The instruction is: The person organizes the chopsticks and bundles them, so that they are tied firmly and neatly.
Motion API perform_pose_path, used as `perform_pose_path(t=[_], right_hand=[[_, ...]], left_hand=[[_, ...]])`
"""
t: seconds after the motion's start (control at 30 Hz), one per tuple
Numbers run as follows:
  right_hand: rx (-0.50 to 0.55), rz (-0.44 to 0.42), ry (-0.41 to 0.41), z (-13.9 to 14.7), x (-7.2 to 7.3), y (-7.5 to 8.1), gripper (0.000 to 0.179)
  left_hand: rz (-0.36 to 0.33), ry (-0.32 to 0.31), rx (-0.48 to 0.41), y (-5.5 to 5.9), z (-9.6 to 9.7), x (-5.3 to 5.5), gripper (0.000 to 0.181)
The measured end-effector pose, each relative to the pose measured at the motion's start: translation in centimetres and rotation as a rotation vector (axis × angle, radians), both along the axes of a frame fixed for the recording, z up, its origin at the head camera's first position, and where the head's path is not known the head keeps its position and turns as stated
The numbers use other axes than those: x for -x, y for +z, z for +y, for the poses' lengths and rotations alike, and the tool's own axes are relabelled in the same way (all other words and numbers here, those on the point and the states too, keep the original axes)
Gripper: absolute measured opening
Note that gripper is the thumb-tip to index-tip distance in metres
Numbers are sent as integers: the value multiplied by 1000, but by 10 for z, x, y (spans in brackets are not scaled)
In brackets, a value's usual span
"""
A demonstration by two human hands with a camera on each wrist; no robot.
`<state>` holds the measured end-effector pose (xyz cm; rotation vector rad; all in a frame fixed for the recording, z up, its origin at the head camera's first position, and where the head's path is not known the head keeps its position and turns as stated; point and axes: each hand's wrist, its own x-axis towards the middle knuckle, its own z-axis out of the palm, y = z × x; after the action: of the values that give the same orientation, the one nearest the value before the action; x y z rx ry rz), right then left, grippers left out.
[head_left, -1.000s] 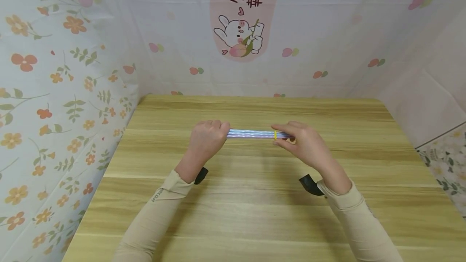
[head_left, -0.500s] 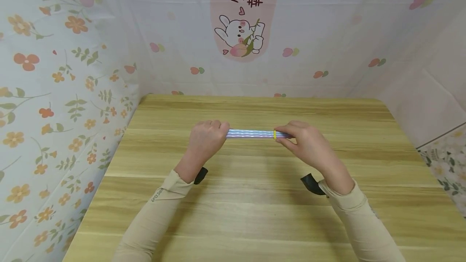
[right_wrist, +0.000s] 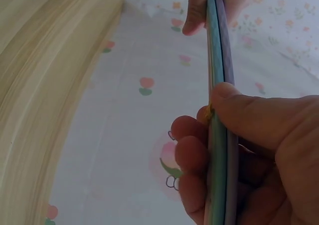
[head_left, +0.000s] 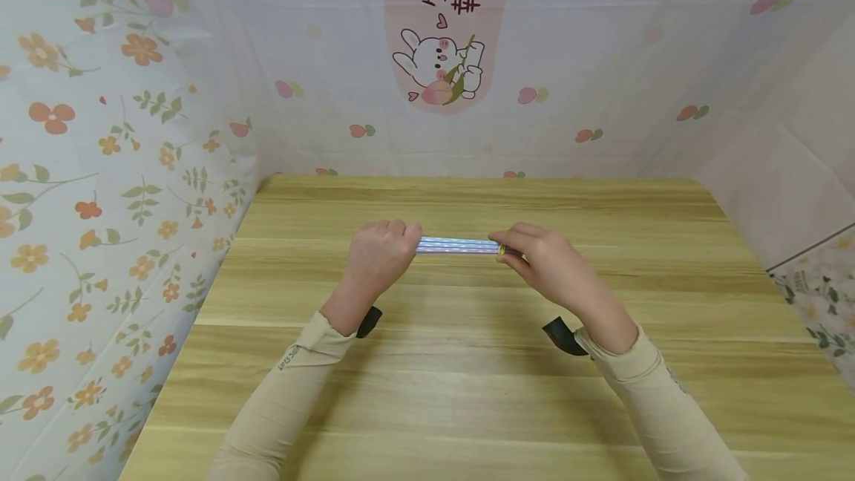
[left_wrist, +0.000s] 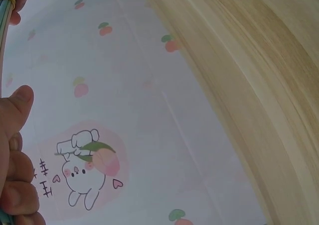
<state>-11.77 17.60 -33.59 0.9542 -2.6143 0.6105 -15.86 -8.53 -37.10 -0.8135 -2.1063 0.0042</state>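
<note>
Sticks (head_left: 457,246) in pale blue and lilac were held level, side by side as one bundle, above the wooden worktop (head_left: 434,392). The left hand (head_left: 383,251) was closed in a fist around one end, while the right hand (head_left: 551,262) gripped them toward the other between thumb and curled fingers, right at a yellow band (head_left: 502,249) (its number of turns too small to tell) that circled them. Behind hung a pale cloth (head_left: 334,43) printed with a rabbit (head_left: 444,65).

Yellowish wood-grain tabletop (head_left: 454,377) with darker streaks
</note>
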Motion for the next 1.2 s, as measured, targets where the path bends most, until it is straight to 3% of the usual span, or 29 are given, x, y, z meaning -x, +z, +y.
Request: perform_pose_path(t=[0.23,0.7,0.97,1.2], right_hand=[[12,20,12,0,1,-1,35],[70,85,48,-4,3,-4,53],[25,120,15,-3,1,-4,49],[18,40,-72,6,-1,-1,42]], left_hand=[[27,-10,-16,1,1,1,40],[10,-7,-1,1,3,0,38],[23,-15,-11,-1,4,1,40],[37,-18,-20,-1,4,1,39]])
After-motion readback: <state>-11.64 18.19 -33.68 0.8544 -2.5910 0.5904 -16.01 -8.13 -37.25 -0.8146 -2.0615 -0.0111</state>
